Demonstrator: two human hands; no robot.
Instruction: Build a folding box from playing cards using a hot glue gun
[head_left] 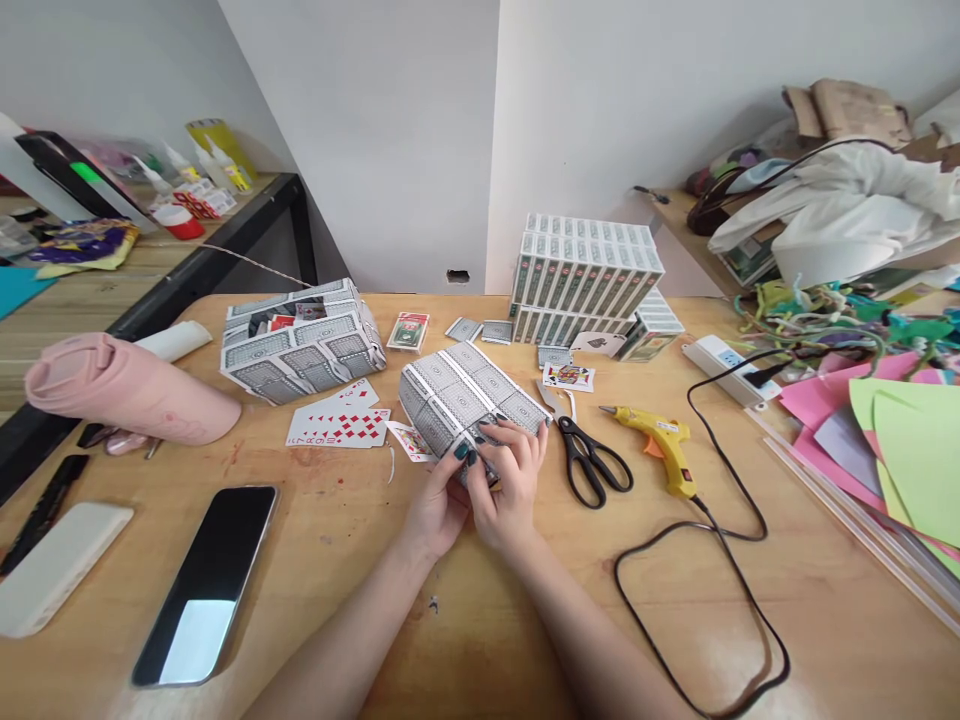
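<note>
A box covered in grey-backed playing cards (471, 385) rests on the table in front of me, tilted at an angle. My left hand (441, 500) grips its near corner, thumb on top and the other fingers hidden beneath. On the same near edge lies my right hand (510, 475), its dark-nailed fingers bent over the card surface and pressing on it. A loose face card (411, 441) sticks out beside the box's left side. Black-handled scissors (589, 455) lie right of my right hand, and a yellow glue gun (660, 440) lies beyond them.
Behind stands a tall stack of card packs (585, 275). At the left are another card-covered box (304, 345), fanned red cards (341, 425), a pink roll (135, 390) and a phone (206, 585). The glue gun's black cable (724, 535) loops toward a power strip (727, 368).
</note>
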